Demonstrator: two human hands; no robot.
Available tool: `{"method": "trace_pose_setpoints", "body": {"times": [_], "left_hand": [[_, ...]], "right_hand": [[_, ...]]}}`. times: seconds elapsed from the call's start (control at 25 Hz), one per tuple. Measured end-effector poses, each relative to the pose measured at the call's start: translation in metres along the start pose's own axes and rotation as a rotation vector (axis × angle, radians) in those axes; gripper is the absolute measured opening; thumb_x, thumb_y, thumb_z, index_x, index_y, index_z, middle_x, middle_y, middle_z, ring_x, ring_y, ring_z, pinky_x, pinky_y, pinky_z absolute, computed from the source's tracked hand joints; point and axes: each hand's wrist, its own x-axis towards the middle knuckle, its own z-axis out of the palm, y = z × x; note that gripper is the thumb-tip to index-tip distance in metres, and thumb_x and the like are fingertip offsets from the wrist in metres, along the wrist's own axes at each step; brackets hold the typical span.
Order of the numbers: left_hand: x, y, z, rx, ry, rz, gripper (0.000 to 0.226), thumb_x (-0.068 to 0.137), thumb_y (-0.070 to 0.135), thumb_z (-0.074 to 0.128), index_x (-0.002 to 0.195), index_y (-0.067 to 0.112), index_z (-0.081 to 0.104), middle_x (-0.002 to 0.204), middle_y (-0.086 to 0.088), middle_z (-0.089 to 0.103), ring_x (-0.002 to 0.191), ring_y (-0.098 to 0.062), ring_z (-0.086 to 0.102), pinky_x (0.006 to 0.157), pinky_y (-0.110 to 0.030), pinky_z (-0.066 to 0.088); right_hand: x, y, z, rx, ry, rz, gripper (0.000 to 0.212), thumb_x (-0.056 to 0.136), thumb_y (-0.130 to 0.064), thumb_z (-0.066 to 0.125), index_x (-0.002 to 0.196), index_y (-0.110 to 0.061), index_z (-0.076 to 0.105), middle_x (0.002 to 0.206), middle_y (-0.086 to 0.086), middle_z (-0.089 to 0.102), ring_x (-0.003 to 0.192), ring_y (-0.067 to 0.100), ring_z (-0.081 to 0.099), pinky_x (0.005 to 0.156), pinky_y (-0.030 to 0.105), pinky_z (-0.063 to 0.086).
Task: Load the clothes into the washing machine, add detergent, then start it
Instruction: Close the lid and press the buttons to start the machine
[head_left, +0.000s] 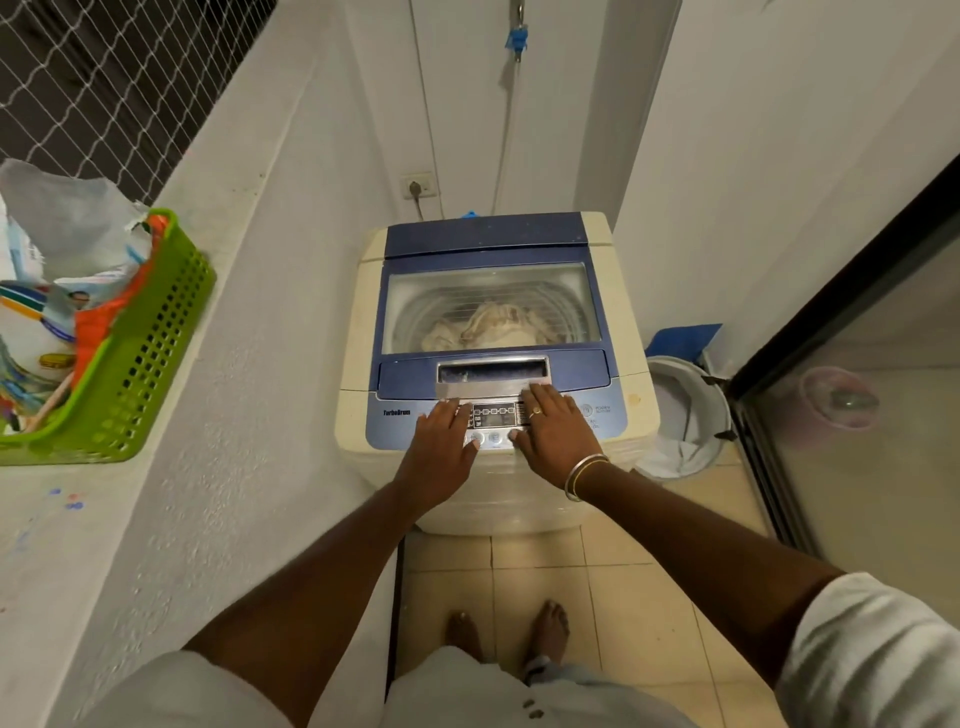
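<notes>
- Washing machine (493, 332): stands on the tiled floor (623, 597) in a white-walled corner; lid shut, clothes (493, 325) visible inside the drum.
- Left hand (441, 447), right hand (553, 431): flat on the control panel (493, 415), grip open, holding nothing.
- Green basket (135, 364): on the left ledge.

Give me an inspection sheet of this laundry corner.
Surface: washer top, lid shut.
Job's things: clothes in the drum, seen through the lid window.
Clutter: green basket of bags on the left ledge; bucket at right.
Hands: left hand and right hand flat on the control panel, holding nothing.
Cables: plug in wall socket; hose behind.
Surroundings: tiled floor, glass door.
</notes>
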Motion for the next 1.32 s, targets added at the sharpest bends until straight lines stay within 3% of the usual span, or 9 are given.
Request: {"method": "trace_pose_setpoints", "body": {"times": [0.24, 0.4, 0.92, 1.32], "left_hand": [[-0.014, 0.006, -0.001, 0.057, -0.039, 0.031, 0.064, 0.101, 0.042, 0.045, 0.154, 0.010, 0.027, 0.161, -0.013, 0.028, 0.150, -0.032, 0.023, 0.121, -0.053, 0.021], [-0.027, 0.002, -0.004, 0.057, -0.014, 0.070, 0.066, 0.101, 0.044, 0.044, 0.155, 0.011, 0.025, 0.163, -0.013, 0.023, 0.151, -0.032, 0.019, 0.121, -0.052, 0.018], [-0.055, 0.027, -0.006, 0.046, -0.090, 0.042, 0.072, 0.103, 0.047, 0.036, 0.158, 0.009, 0.010, 0.166, -0.013, -0.001, 0.154, -0.029, 0.003, 0.125, -0.044, 0.007], [-0.054, 0.047, 0.001, 0.056, -0.118, 0.004, 0.073, 0.104, 0.049, 0.034, 0.159, 0.011, 0.006, 0.167, -0.010, -0.001, 0.154, -0.028, 0.001, 0.123, -0.042, 0.002]], "right_hand": [[-0.028, -0.015, 0.002, -0.021, -0.042, 0.009, 0.071, 0.101, -0.050, 0.035, 0.156, -0.008, 0.017, 0.163, 0.011, 0.018, 0.152, 0.028, 0.012, 0.123, 0.048, 0.016], [-0.041, -0.029, 0.001, 0.009, -0.049, 0.043, 0.075, 0.100, -0.053, 0.036, 0.157, -0.010, 0.013, 0.165, 0.009, 0.014, 0.153, 0.026, 0.008, 0.124, 0.046, 0.012], [-0.066, -0.016, -0.006, -0.080, -0.122, -0.032, 0.078, 0.097, -0.060, 0.035, 0.157, -0.015, 0.014, 0.165, 0.005, 0.012, 0.153, 0.023, 0.006, 0.122, 0.047, 0.016], [-0.073, -0.007, -0.005, -0.037, -0.143, -0.011, 0.080, 0.097, -0.059, 0.036, 0.158, -0.014, 0.011, 0.166, 0.005, 0.008, 0.153, 0.023, 0.003, 0.122, 0.048, 0.012]]}}
